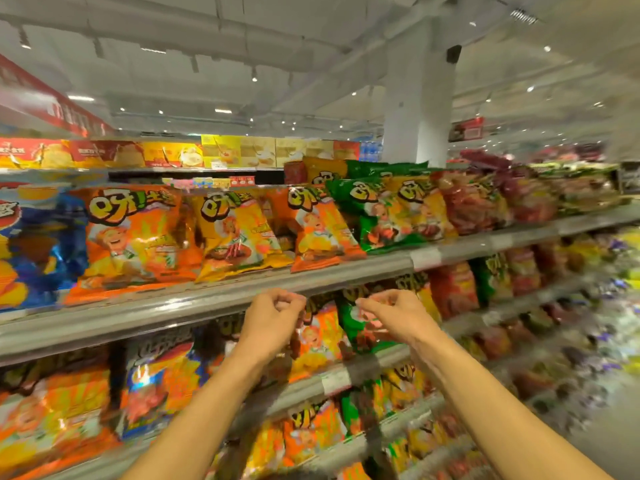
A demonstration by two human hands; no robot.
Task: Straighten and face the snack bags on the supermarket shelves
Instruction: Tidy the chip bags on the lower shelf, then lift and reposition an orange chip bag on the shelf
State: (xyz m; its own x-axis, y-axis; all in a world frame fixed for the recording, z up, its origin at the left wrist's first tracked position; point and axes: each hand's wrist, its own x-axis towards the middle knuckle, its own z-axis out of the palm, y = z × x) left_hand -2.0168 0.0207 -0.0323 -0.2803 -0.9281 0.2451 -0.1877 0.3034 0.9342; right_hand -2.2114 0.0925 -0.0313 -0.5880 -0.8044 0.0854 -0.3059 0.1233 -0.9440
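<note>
Head view. Shelf rail: runs left to right. Orange snack bag on the shelf below: upright, long axis vertical, front facing outward, between and just behind both hands. Left hand, right hand: fingers curled, apparently holding nothing; left slightly nearer.

A supermarket aisle is shown, with long grey metal shelves stacked in tiers and packed with bright snack bags. Price-tag strips are fixed along the shelf edges, boxed goods are lined up on a far rack, and red signs are hung beneath a lit ceiling.
</note>
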